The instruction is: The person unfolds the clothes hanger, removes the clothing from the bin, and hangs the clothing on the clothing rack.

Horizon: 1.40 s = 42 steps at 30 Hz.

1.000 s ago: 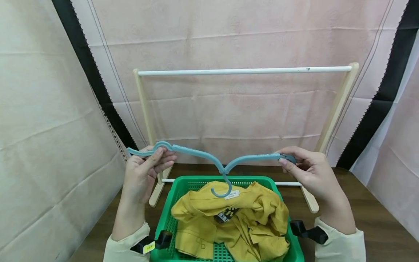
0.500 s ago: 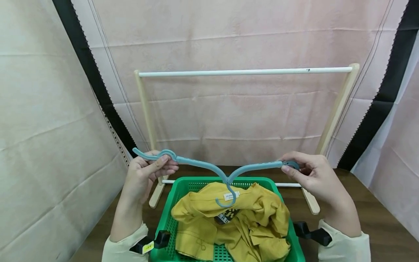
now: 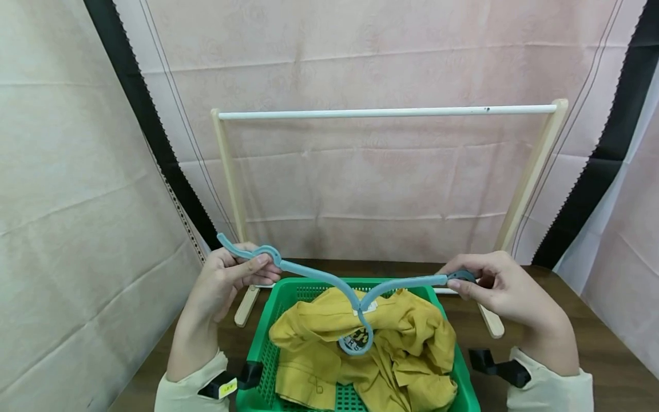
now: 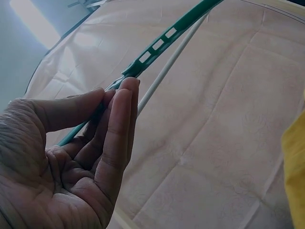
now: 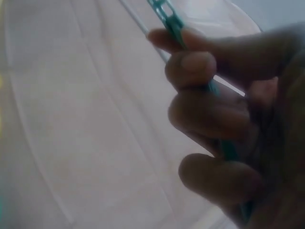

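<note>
A light-blue clothes hanger (image 3: 319, 274) is held over the basket, its two arms spread in a V and its hook pointing down in front of the shirt. My left hand (image 3: 226, 277) pinches the left arm beside its curved loop. At the other end, my right hand (image 3: 494, 286) grips the right arm's tip between thumb and fingers. In the left wrist view the hanger (image 4: 157, 45) looks dark green with several slots. The right wrist view is dim, with fingers curled round the hanger (image 5: 164, 12). Below lies a crumpled yellow shirt (image 3: 309, 343) with a dark print.
The shirt lies in a green plastic basket (image 3: 257, 349) on a dark wooden table (image 3: 576, 320). Behind it stands a rack with a white rail (image 3: 360, 113) and pale wooden posts (image 3: 530, 177). Pale cloth walls (image 3: 103, 143) enclose the space.
Both hands have lowered the hanger slightly and moved it a little right. Its middle and hook have sunk further down, the hook now overlapping the shirt's print. The shirt and basket stay put.
</note>
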Tool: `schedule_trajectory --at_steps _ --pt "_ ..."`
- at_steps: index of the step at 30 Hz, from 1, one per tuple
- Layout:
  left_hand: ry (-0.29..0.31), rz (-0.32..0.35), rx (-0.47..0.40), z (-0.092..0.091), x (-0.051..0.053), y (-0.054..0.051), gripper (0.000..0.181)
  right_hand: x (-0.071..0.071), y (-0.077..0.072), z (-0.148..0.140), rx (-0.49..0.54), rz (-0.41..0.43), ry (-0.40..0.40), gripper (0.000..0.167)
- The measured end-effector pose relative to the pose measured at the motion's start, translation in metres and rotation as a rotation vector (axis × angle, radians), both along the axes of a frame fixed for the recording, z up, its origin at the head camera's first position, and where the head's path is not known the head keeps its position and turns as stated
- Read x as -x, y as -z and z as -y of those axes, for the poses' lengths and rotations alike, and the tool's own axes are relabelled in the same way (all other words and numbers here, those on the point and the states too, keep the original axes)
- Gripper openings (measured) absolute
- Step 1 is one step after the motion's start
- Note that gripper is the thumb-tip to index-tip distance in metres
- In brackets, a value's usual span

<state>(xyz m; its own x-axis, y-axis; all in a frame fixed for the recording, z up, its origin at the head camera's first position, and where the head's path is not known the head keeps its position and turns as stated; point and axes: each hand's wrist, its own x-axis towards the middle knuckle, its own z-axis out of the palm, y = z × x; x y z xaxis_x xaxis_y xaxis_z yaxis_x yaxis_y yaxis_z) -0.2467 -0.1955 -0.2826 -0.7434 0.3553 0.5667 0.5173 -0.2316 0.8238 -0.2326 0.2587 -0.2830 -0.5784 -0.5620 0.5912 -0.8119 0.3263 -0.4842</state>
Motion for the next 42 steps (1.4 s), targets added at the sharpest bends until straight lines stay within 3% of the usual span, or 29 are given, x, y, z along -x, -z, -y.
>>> schedule_trajectory --at_steps 6,8,16,29,33,42 --pt "0.015 0.009 -0.003 -0.001 0.000 0.001 0.018 0.007 0.004 -0.003 0.060 0.092 -0.235 0.038" --pt "0.023 0.017 -0.008 -0.001 0.000 0.002 0.018 0.008 0.005 -0.002 0.074 0.107 -0.273 0.039" --pt "0.039 0.048 -0.023 -0.002 0.001 0.004 0.018 0.012 0.006 0.001 0.083 0.073 -0.341 0.043" --pt "0.051 0.074 -0.031 -0.001 0.004 0.008 0.018 0.016 0.009 0.004 0.073 0.070 -0.385 0.051" --pt "0.031 0.091 -0.021 -0.001 0.004 0.009 0.017 0.015 0.010 0.005 0.057 0.085 -0.333 0.049" --pt "-0.068 0.099 -0.043 -0.003 0.004 0.004 0.016 0.003 0.001 0.010 -0.038 0.153 -0.052 0.032"
